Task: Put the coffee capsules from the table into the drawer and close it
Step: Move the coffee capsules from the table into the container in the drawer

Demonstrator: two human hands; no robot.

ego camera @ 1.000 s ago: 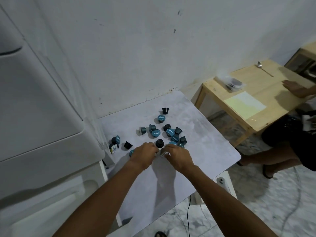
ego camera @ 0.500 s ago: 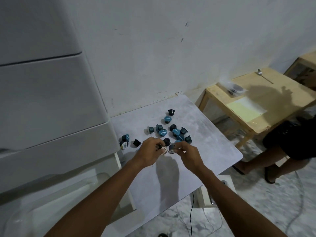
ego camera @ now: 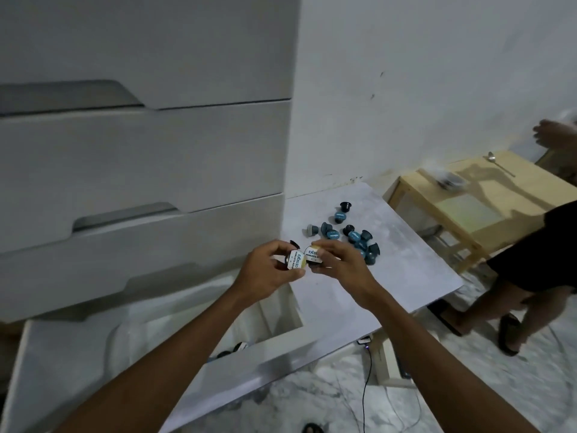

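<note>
You have lifted both hands off the grey marbled desk (ego camera: pixel 402 276): left hand (ego camera: pixel 268 273) and right hand (ego camera: pixel 340 267) fingers each clamped on a white-lidded coffee capsule (ego camera: pixel 296 260), now above the open white drawer (ego camera: pixel 278 317), probably ready to drop.

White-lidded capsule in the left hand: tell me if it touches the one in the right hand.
Cannot tell. In the head view the left hand's capsule and the right hand's capsule overlap at their lid rims with no visible gap, but one could simply sit in front.

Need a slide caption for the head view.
Left hand and right hand each hold a capsule above the open drawer; more remain on the table.
</note>
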